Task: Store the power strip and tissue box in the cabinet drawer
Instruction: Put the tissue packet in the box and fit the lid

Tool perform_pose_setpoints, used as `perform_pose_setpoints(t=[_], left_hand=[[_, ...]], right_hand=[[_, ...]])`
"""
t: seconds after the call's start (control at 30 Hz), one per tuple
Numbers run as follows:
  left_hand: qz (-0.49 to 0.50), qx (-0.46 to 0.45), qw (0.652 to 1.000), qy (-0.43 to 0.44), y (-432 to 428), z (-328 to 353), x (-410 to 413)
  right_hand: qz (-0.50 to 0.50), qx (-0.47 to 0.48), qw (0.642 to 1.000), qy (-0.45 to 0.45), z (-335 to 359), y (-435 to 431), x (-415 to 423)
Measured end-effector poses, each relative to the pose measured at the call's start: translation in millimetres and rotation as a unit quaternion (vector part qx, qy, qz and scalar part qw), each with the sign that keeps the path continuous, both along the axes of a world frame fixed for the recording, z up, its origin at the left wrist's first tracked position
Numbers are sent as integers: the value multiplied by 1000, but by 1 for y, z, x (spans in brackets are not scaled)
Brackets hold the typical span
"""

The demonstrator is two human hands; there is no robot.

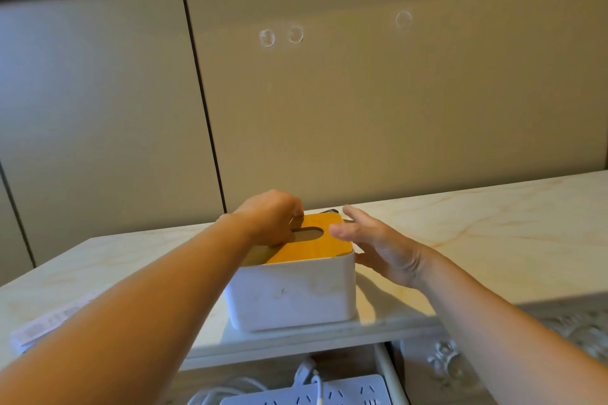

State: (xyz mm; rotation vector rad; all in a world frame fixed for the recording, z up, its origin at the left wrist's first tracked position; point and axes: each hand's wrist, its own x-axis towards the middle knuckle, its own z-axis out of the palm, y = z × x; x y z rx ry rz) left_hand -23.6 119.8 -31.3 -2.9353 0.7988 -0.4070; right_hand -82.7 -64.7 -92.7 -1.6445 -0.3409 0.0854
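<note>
The white tissue box [292,293] with its orange wooden lid [316,248] stands on the marble desk [493,207], close to the front edge. The left hand [269,217] lies on the lid's far left corner, fingers curled down over the edge, gripping the box. The right hand [378,240] is just beside the box's right wall, spread wide with fingers straight, thumb above the lid. Both forearms reach forward. Below, the power strip [345,393] lies in the open drawer [388,371].
</note>
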Motion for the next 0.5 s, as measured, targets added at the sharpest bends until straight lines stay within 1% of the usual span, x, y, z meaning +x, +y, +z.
perform_pose_setpoints(t=[0.07, 0.13, 0.2, 0.3, 0.43, 0.5], left_hand=[[22, 102, 993, -58, -9, 4, -5], [23, 192, 975, -109, -19, 5, -8], [19, 248, 960, -132, -25, 6, -9], [10, 271, 952, -145, -26, 7, -7], [7, 250, 958, -144, -24, 5, -5], [5, 249, 956, -157, -23, 3, -4]], right_hand=[[33, -27, 999, 11, 2, -1, -1], [49, -47, 998, 13, 1, 2, 3], [51, -64, 996, 19, -1, 4, 8], [52, -103, 993, 25, -2, 6, 10], [30, -150, 988, 7, -1, 5, 7], [26, -153, 988, 1, -1, 6, 6]])
